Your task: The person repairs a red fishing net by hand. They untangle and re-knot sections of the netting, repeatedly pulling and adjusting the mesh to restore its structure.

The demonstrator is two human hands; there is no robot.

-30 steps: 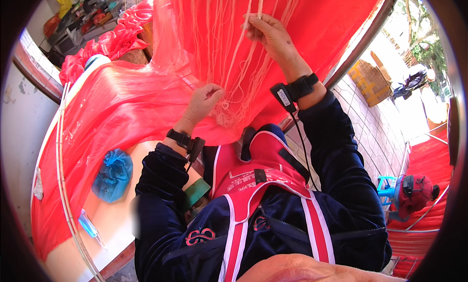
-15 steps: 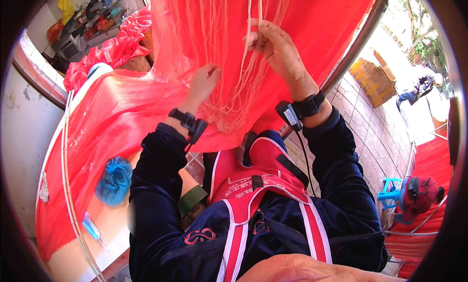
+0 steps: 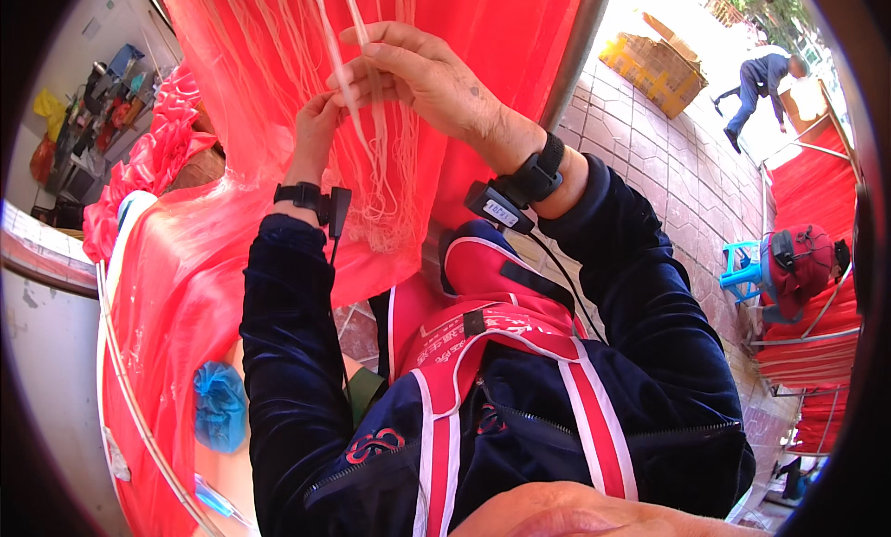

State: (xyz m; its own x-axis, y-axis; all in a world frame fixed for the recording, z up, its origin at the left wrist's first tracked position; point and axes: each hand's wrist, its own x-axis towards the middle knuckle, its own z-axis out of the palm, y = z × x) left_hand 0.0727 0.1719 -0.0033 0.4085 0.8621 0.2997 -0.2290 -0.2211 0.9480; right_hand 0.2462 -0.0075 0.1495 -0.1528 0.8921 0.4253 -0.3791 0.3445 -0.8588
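Red sheer cloth point(image 3: 501, 64) hangs ahead of me, with long pale thread strands point(image 3: 371, 138) down its front and a frayed tangle at the lower ends. My right hand point(image 3: 436, 82) is high at centre, fingers curled round two thicker white strands. My left hand point(image 3: 318, 121) is raised just below and left of it, its fingertips closed together at the strands; exactly what they pinch is hidden. Both wrists carry black straps with small devices.
Bamboo strips point(image 3: 125, 370) edge red cloth at left, beside a blue plastic bag point(image 3: 219, 402) and cluttered shelves point(image 3: 107, 101). At right: a cardboard box point(image 3: 659, 73), a bending person point(image 3: 756, 91), a blue stool point(image 3: 738, 268) with a dark red bag point(image 3: 798, 272), red-covered frames point(image 3: 807, 351).
My hands have moved leftward in the view; the left rose until it meets the right at the strands. The whole view has shifted, showing more of the bending person at right.
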